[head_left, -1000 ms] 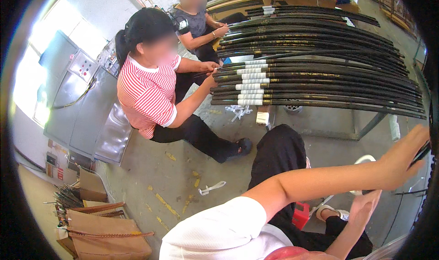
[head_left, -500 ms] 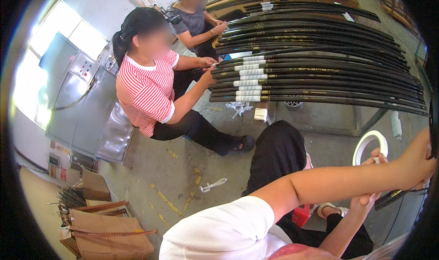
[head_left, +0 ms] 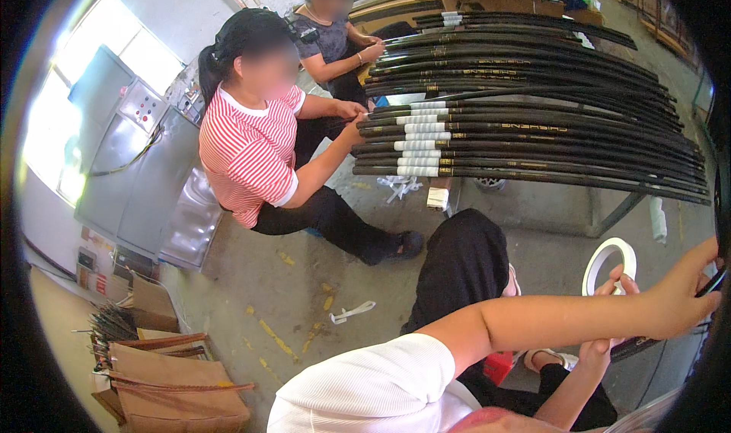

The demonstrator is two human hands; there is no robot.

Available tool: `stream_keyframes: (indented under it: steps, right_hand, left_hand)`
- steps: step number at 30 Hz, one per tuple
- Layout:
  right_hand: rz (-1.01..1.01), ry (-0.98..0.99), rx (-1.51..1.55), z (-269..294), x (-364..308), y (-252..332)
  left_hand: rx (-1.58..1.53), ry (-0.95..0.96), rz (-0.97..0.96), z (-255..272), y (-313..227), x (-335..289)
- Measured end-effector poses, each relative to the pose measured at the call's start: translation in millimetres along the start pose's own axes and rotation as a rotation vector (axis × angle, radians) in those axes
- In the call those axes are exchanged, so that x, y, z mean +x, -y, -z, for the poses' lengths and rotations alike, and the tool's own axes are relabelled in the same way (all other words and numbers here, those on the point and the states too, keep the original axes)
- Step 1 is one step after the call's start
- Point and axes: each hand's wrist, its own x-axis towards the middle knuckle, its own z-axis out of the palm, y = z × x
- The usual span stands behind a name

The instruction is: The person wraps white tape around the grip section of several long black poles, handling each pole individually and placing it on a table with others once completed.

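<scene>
Taping a rod [head_left: 633, 347] appears in hand: right hand [head_left: 597, 351] clamped on tape roll [head_left: 629, 258]; left hand [head_left: 680, 294] at rod, closure indeterminable. Next move likely needs steady tension.

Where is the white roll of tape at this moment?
In the head view, the white roll of tape is at right, in the right hand, just above the left forearm.

A bright window [head_left: 103, 33] breaks the white wall [head_left: 164, 6] beyond a grey, yellow-marked floor [head_left: 396, 300].
</scene>
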Motion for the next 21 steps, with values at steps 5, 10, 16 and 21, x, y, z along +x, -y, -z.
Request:
stream_keyframes:
  steps: [5, 10, 16, 21]
  right_hand:
    - [0.033, -0.108, -0.032, -13.7, 7.5, 4.9]
    - [0.015, -0.207, -0.055, -14.7, 12.4, 4.0]
    - [-0.168, -0.390, -0.135, 7.7, -7.9, 11.0]
    - [-0.339, -0.567, -0.189, 37.4, -40.0, 9.0]
  left_hand:
    - [-0.018, 0.016, 0.016, 1.3, -11.2, -10.6]
    - [0.088, -0.014, -0.003, 3.1, -16.5, -28.0]
    - [0.385, -0.098, -0.043, 20.0, -8.1, -57.2]
    - [0.675, -0.137, -0.155, 26.5, -7.4, -78.5]
